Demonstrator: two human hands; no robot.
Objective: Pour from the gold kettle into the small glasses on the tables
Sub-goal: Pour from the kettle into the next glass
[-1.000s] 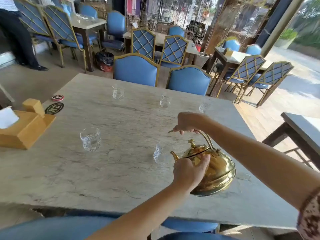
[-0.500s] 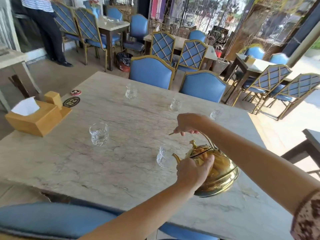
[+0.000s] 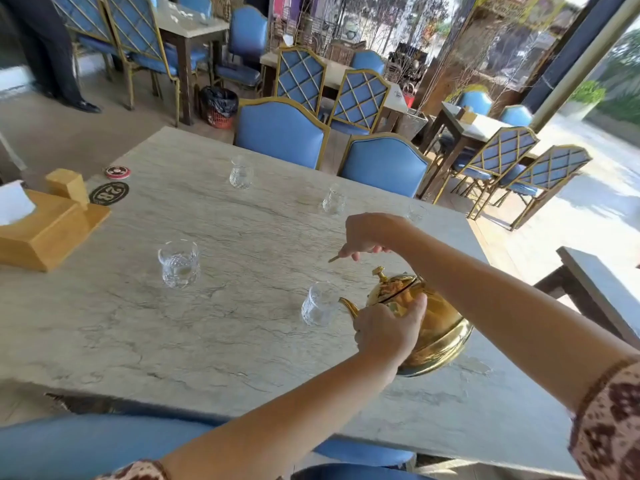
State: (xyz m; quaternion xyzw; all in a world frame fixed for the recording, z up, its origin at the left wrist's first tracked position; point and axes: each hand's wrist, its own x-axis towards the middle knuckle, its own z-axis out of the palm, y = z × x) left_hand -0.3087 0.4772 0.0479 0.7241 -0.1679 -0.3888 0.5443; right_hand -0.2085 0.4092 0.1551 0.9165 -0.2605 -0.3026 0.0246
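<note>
A gold kettle [image 3: 436, 327] hangs tilted over the marble table [image 3: 214, 306], spout pointing left at a small glass [image 3: 317, 304] right beside the spout tip. My right hand [image 3: 367, 233] grips the kettle's top handle from above. My left hand [image 3: 388, 327] presses on the kettle's body and lid. Several other small glasses stand on the table: one at the left [image 3: 179, 264], one at the far middle [image 3: 241, 172], one further right [image 3: 334, 199], and one [image 3: 416, 213] partly hidden behind my right wrist.
A wooden tissue box [image 3: 45, 226] sits at the table's left edge, next to a round number disc [image 3: 108, 193]. Blue chairs [image 3: 282, 133] line the far side. More tables and chairs fill the room behind. A person's legs [image 3: 48, 50] stand at far left.
The view has shifted so the table sits more to the right. The kettle stays tilted by the same glass, both hands still on it; its spout has dipped slightly.
</note>
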